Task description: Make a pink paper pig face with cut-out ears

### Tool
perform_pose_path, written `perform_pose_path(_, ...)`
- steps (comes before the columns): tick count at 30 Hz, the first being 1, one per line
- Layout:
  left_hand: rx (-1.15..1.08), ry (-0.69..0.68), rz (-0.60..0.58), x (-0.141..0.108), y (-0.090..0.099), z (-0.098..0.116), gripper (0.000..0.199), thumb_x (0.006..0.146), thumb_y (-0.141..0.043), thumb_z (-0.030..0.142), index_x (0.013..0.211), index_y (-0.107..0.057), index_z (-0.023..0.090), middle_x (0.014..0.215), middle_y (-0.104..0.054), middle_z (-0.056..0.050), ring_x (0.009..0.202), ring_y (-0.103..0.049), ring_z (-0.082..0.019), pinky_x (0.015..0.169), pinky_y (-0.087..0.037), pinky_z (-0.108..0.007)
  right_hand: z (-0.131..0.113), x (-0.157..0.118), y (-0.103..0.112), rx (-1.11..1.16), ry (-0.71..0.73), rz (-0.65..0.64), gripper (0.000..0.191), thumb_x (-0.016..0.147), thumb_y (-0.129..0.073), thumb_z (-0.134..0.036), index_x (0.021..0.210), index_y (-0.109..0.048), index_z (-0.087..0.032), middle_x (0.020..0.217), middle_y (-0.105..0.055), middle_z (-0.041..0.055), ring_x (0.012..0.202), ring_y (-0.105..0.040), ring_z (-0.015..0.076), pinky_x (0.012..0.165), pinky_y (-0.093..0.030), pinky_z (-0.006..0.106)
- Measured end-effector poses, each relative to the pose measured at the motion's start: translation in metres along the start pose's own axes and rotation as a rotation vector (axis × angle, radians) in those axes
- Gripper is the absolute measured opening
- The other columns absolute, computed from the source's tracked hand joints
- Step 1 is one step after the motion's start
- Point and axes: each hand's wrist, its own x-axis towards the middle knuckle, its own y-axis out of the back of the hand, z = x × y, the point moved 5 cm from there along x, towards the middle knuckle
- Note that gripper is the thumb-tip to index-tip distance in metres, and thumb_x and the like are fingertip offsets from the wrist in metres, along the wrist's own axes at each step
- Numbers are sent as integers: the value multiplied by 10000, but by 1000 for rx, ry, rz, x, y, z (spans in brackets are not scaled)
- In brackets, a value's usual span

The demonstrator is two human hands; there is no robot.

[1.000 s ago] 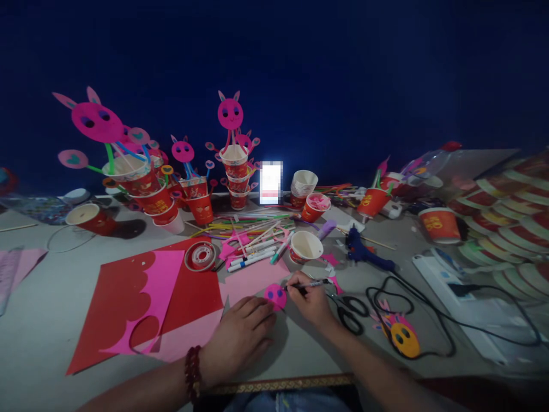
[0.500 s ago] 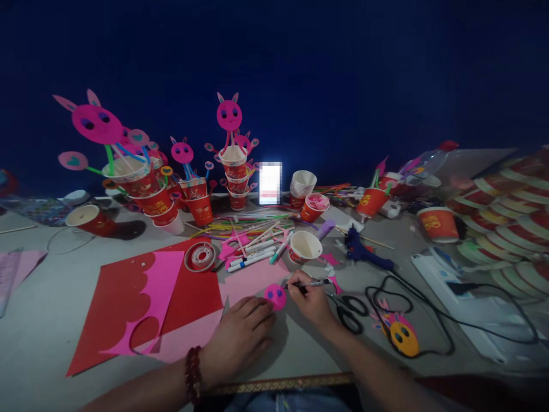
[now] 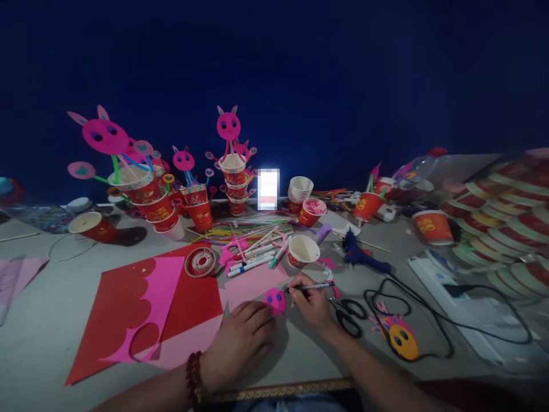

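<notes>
A small round pink paper face (image 3: pixel 275 302) with two purple-blue spots lies on the table. The fingertips of my left hand (image 3: pixel 241 337) rest on its left edge, the fingers spread flat. Just to its right, my right hand (image 3: pixel 309 303) pinches a black-and-white pen (image 3: pixel 317 286), whose tip points at the face's right side. A light pink sheet (image 3: pixel 257 283) lies behind the face. Behind my right hand stands a white-lined paper cup (image 3: pixel 302 252). Black-handled scissors (image 3: pixel 350 317) sit right of that hand, their blades partly hidden.
Red card (image 3: pixel 107 309) with pink cutouts lies at the left. Markers (image 3: pixel 251 264) and a tape roll (image 3: pixel 201 261) are behind my hands. A blue glue gun (image 3: pixel 364 256), its cable and a yellow paper face (image 3: pixel 403 341) lie right. Decorated cups (image 3: pixel 156 209) stand at the back.
The whole view has shifted slightly, with the back objects lower in the picture. My right hand's pen lies at a slightly different angle; my left hand stays on the pink face.
</notes>
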Motion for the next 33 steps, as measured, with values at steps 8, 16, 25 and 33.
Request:
perform_pose_path(8,-9,9,39,-1,-3,-1,316,916,-660,324,1203,-589,212,1319,-627,-16,1196,-524,-237,1043,-424,-410,1,-1,-1,86,-54,5,73,843,-542,-254,795,-583,-217,599,-509,-52,484,-501,127,470,-398,226)
perform_pose_path(16,-14,14,35,0,-3,0,316,943,-615,286,1248,-585,211,1298,-637,-36,1189,-530,-241,1032,-434,-408,-3,0,-1,99,-24,17,29,846,-552,-245,838,-571,-225,607,-515,-59,484,-500,122,471,-397,223)
perform_pose_path(25,45,6,33,-2,-4,3,350,947,-604,290,1281,-571,193,1312,-631,-33,1222,-513,-240,1051,-429,-398,-10,-3,0,54,53,4,130,844,-572,-266,728,-527,-225,600,-488,-55,526,-482,137,526,-381,258)
perform_pose_path(33,213,-36,-33,-3,-10,5,379,1000,-503,357,1306,-580,148,1314,-639,-71,1259,-515,-257,1054,-419,-394,-35,-11,-4,5,13,-136,55,802,-576,-185,769,-573,-229,634,-583,-38,599,-567,162,587,-437,268)
